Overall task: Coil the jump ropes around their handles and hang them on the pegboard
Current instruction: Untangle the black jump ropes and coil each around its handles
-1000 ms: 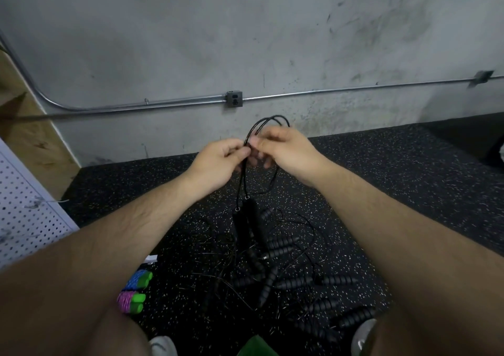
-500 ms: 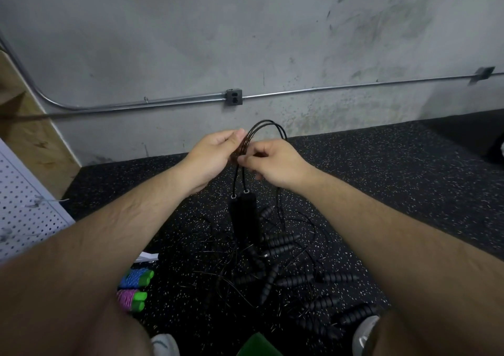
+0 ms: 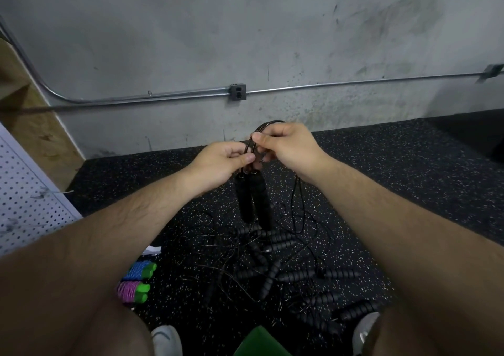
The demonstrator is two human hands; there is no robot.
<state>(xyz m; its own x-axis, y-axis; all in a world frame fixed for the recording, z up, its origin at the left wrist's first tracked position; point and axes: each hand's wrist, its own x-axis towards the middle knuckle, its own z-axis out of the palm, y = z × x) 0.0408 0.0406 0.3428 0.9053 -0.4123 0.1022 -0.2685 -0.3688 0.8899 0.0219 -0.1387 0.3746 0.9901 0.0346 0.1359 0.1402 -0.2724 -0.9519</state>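
A grey concrete wall (image 3: 191, 41) fills the background, with a metal conduit (image 3: 163, 97) running along it above a black speckled rubber floor (image 3: 381, 178). You hold one black jump rope (image 3: 253, 202) in the air in front of you.

Your left hand (image 3: 221, 162) pinches its cord (image 3: 266, 124) between the thumb and curled fingers (image 3: 246, 159). The two black foam handles (image 3: 244, 200) hang side by side directly below those fingers. Your right hand (image 3: 289, 145) sits just beside the left and pinches the gathered loops of the same cord between thumb and forefinger. The loops arch up just above your right fingers (image 3: 259, 138). A slack strand drops from under your right hand to the floor.

Well below your fingers, a tangled pile of black ropes (image 3: 272, 268) with ribbed grips lies on the floor. Down and to the left of your fingers lie two coiled ropes (image 3: 136, 282), one blue and one pink, with green ends. The white pegboard (image 3: 24, 192) stands far to the left of your fingers.

This looks like the coiling step: the cord is gathered but not yet wound around the handles. The next move probably calls for a firm left pinch at the handle tops. Your right fingers would then carry the slack around both handles under light tension, lifting the trailing strand clear of the pile. Hanging comes after that.
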